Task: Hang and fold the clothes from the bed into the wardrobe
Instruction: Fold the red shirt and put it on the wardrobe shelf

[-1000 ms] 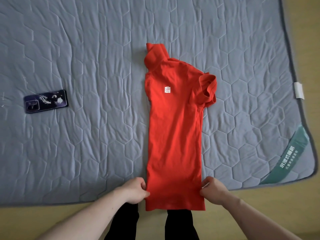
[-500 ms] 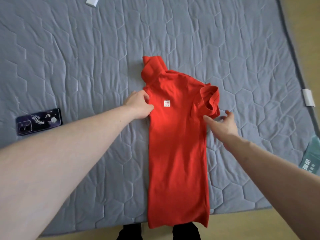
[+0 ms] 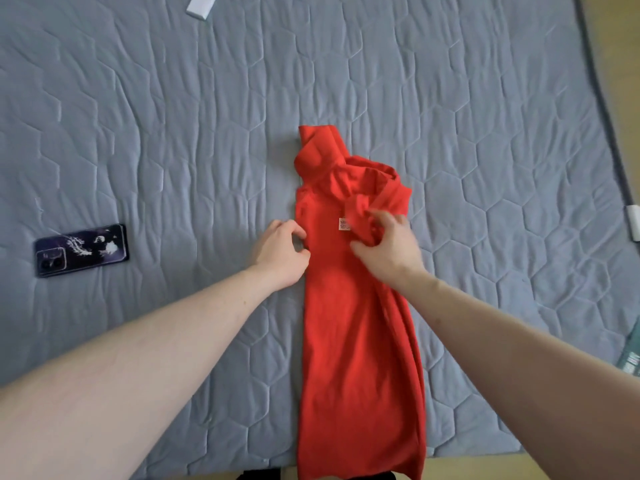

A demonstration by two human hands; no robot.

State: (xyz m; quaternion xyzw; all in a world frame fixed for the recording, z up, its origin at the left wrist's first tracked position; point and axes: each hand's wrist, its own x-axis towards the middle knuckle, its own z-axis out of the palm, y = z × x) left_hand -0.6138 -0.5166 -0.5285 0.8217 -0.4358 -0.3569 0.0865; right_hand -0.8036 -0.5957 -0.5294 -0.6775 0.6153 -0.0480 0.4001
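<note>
Head view: a red shirt (image 3: 360,323) lies lengthwise on the grey quilted bed (image 3: 173,133), folded into a narrow strip, collar end far, hem end near. The hem hangs over the near edge of the bed and is cut off by the bottom of the frame. The left hand (image 3: 282,251) sits at the left edge of the shirt with fingers curled, pinching that edge; the pinched fabric is mostly hidden by the fingers. The right hand (image 3: 388,244) holds the bunched right sleeve in a closed grip, pulled over the chest. A small white label (image 3: 343,224) on the chest is partly covered by the sleeve; its print is unreadable. A dark phone (image 3: 81,250) lies on the bed, well apart to the left. White tags at the far and right edges are cut off.
</note>
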